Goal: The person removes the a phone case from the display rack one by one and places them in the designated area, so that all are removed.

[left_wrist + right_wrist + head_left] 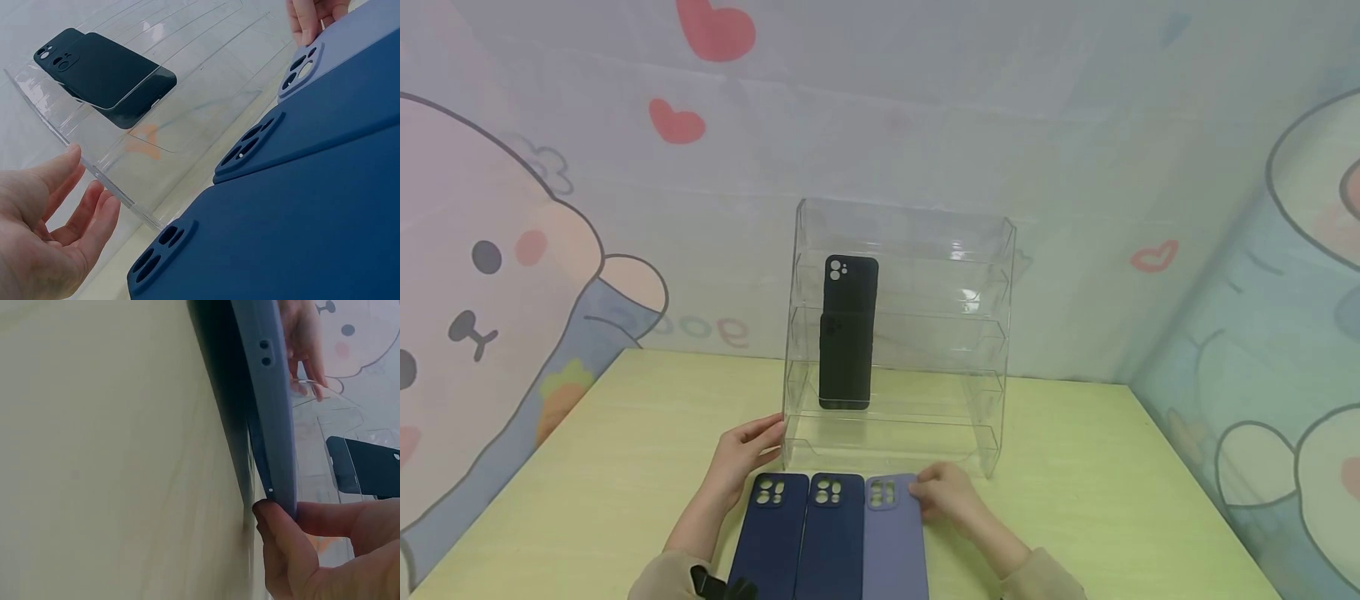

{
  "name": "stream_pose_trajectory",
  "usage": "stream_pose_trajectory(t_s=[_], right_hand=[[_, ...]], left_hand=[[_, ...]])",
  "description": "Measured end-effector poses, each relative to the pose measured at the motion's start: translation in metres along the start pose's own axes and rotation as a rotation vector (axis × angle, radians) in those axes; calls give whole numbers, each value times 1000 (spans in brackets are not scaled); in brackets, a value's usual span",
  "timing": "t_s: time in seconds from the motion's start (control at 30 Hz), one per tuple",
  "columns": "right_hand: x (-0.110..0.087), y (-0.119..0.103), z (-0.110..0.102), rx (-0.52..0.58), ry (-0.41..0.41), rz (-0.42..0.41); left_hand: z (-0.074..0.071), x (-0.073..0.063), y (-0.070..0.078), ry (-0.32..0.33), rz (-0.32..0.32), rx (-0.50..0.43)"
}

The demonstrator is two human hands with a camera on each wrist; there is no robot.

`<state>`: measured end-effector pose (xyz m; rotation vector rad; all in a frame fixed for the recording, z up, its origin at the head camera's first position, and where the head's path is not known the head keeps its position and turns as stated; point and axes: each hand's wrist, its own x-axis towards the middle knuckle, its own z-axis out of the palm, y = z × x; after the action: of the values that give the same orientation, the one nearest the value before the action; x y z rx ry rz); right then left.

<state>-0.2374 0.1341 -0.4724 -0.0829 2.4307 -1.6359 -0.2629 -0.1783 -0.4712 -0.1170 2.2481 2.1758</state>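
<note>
A clear tiered display rack [917, 342] stands on the table, holding two black phone cases [847, 358] in staggered tiers at its left. My left hand [745, 458] touches the rack's left side with its fingertips, the fingers loosely bent. Three more cases lie side by side in front of the rack: a dark blue phone case [771, 533], a second dark blue phone case [831, 533] and a lavender phone case [895, 542]. My right hand [951, 496] pinches the lavender case at its top right corner; in the right wrist view, thumb and fingers [284, 544] grip that corner.
The pale yellow table [1075, 500] extends to both sides of the rack. Behind it hangs a cloth backdrop [1075, 167] printed with hearts and cartoon animals. The lower ends of the front cases run out of the head view.
</note>
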Motion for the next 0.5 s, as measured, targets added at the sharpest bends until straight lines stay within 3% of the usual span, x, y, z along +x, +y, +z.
stream_pose_trajectory(t_s=[0.33,0.5], right_hand=[[3,-10,-4,-299,3,-51],[4,-12,-9,-367,-26,-53]], left_hand=[[-1,0,1,-2,4,-3],[0,0,0,0,10,-5]])
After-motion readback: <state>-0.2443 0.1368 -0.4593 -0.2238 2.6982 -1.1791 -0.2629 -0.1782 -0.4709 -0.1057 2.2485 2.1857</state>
